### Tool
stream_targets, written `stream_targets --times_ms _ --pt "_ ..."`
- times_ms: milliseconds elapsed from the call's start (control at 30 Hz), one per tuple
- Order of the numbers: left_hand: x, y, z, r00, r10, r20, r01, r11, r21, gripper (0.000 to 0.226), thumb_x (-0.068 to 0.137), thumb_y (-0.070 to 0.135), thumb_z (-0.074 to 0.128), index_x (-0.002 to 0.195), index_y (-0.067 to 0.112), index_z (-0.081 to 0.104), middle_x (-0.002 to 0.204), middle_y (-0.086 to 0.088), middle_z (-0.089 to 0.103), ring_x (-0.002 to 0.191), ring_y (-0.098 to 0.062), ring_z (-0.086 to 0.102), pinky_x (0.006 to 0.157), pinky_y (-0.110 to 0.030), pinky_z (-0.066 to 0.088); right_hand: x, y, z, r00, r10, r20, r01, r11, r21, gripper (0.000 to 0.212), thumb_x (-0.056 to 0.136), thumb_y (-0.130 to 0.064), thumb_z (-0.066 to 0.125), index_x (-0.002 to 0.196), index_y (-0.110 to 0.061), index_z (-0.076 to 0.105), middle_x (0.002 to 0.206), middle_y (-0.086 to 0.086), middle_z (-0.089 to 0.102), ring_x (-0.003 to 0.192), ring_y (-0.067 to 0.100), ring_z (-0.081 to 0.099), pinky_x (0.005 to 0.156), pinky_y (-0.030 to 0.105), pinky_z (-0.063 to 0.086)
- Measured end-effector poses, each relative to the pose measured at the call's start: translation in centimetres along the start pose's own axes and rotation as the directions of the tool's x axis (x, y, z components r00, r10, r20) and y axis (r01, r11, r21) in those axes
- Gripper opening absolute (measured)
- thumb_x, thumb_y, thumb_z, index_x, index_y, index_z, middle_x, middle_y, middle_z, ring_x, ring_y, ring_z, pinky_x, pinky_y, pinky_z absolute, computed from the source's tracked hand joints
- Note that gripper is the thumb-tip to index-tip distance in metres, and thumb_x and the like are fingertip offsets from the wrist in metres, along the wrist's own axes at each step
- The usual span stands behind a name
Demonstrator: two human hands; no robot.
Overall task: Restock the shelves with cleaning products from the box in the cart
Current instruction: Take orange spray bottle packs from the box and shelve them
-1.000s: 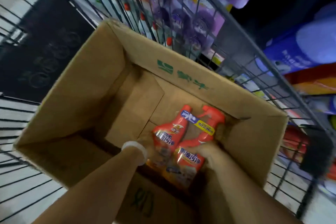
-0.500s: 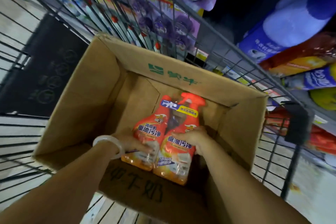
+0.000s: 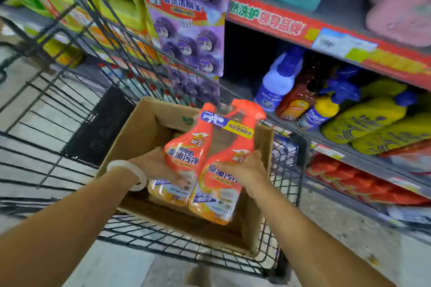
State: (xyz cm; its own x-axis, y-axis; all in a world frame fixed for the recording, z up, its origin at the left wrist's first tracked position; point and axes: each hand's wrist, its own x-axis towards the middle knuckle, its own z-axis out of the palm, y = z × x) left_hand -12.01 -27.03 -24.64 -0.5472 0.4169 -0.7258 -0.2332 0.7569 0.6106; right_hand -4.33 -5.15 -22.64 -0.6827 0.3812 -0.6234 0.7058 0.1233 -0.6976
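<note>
Twin-pack of orange spray bottles (image 3: 210, 161) above the box (image 3: 144, 123), both hands' grip, left (image 3: 154, 165) and right (image 3: 242, 168), curled round it.

"重油污净" on twin-pack bottles (image 3: 205, 161)

A wire cart (image 3: 70, 109) at frame centre-left carries an open cardboard box (image 3: 140, 133). At right, a shelf (image 3: 338, 144) holds yellow bottles (image 3: 363, 119) lying beside blue-capped sprayers (image 3: 319, 109).
</note>
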Motion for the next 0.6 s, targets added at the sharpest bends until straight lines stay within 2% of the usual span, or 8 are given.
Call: stream_targets --times_ms 67,133,200,300,367,433,467,600 --pt "-2.0 3.5 1.1 0.999 0.052 -0.014 -0.052 0.999 0.002 0.072 0.041 0.029 0.096 0.107 0.027 0.065 0.100 0.009 0.073 0.095 -0.004 0.068 0.088 -0.033 0.055 -2.1 -0.2 -4.0 0.994 -0.061 -0.086 0.061 0.998 -0.005 0.092 0.042 -0.042 0.093 0.113 -0.009 0.044 0.110 0.002 0.059 0.101 0.020 0.060 0.085 0.033 0.052" --pt "-4.3 7.9 3.6 0.984 0.180 -0.015 -0.180 0.984 -0.004 0.061 0.053 0.004 0.090 0.104 0.025 0.064 0.094 0.011 0.074 0.091 -0.001 0.068 0.084 -0.024 0.055 -5.0 0.1 -8.4 0.981 -0.142 -0.134 0.143 0.990 -0.005 0.090 0.046 -0.047 0.091 0.109 -0.007 0.041 0.106 0.001 0.055 0.101 0.018 0.056 0.082 0.030 0.048" --pt "-7.0 12.4 7.3 0.949 0.313 -0.046 -0.312 0.950 0.029 0.064 0.058 -0.006 0.086 0.110 0.022 0.061 0.101 0.006 0.071 0.098 -0.008 0.066 0.087 -0.026 0.054 -8.0 1.4 -13.0 0.951 -0.233 -0.206 0.236 0.972 -0.009 0.113 0.025 -0.070 0.085 0.110 -0.004 0.050 0.106 0.003 0.062 0.099 0.016 0.061 0.082 0.033 0.053" --pt "-10.3 18.0 13.3 0.898 0.439 -0.009 -0.438 0.897 0.056 0.059 0.048 0.015 0.092 0.098 0.030 0.066 0.096 0.012 0.073 0.092 -0.005 0.067 0.086 -0.028 0.054 -12.8 4.7 -20.6 0.908 -0.291 -0.301 0.309 0.951 0.013 0.122 0.011 -0.074 0.081 0.110 -0.008 0.052 0.105 0.003 0.065 0.095 0.015 0.064 0.084 0.034 0.054" --pt "-11.9 21.7 18.1 0.852 0.523 0.026 -0.523 0.847 0.094 0.056 0.047 0.018 0.092 0.096 0.031 0.066 0.093 0.016 0.073 0.089 0.000 0.067 0.086 -0.027 0.052 -17.4 6.3 -26.1 0.871 -0.284 -0.401 0.325 0.945 0.037 0.110 0.020 -0.061 0.088 0.109 -0.008 0.050 0.099 0.004 0.066 0.090 0.017 0.066 0.083 0.031 0.056" --pt "-13.6 25.6 23.5 0.803 0.592 0.065 -0.595 0.800 0.072 0.052 0.058 -0.002 0.087 0.092 0.030 0.063 0.081 0.023 0.070 0.076 0.010 0.064 0.083 -0.020 0.051 -21.9 8.7 -31.7 0.848 -0.266 -0.458 0.320 0.946 0.044 0.076 0.049 -0.032 0.093 0.103 -0.005 0.048 0.087 -0.002 0.062 0.078 0.009 0.060 0.065 0.013 0.050" --pt "-14.5 27.6 26.3 0.782 0.619 0.078 -0.623 0.779 0.065 0.053 0.060 -0.007 0.083 0.090 0.031 0.061 0.076 0.026 0.068 0.070 0.015 0.062 0.080 -0.013 0.050 -24.1 9.9 -34.6 0.816 -0.271 -0.511 0.332 0.943 0.030 0.068 0.056 -0.025 0.091 0.104 -0.005 0.047 0.086 -0.005 0.059 0.077 0.007 0.057 0.061 0.011 0.044" --pt "-17.2 35.1 36.9 0.677 0.712 0.188 -0.734 0.673 0.092 0.050 0.057 -0.001 0.088 0.086 0.031 0.063 0.070 0.030 0.068 0.072 0.014 0.062 0.076 -0.008 0.048 -31.8 15.8 -44.6 0.680 -0.257 -0.686 0.294 0.953 -0.065 0.080 0.049 -0.043 0.091 0.106 -0.009 0.047 0.106 -0.001 0.058 0.095 0.014 0.056 0.079 0.025 0.046"
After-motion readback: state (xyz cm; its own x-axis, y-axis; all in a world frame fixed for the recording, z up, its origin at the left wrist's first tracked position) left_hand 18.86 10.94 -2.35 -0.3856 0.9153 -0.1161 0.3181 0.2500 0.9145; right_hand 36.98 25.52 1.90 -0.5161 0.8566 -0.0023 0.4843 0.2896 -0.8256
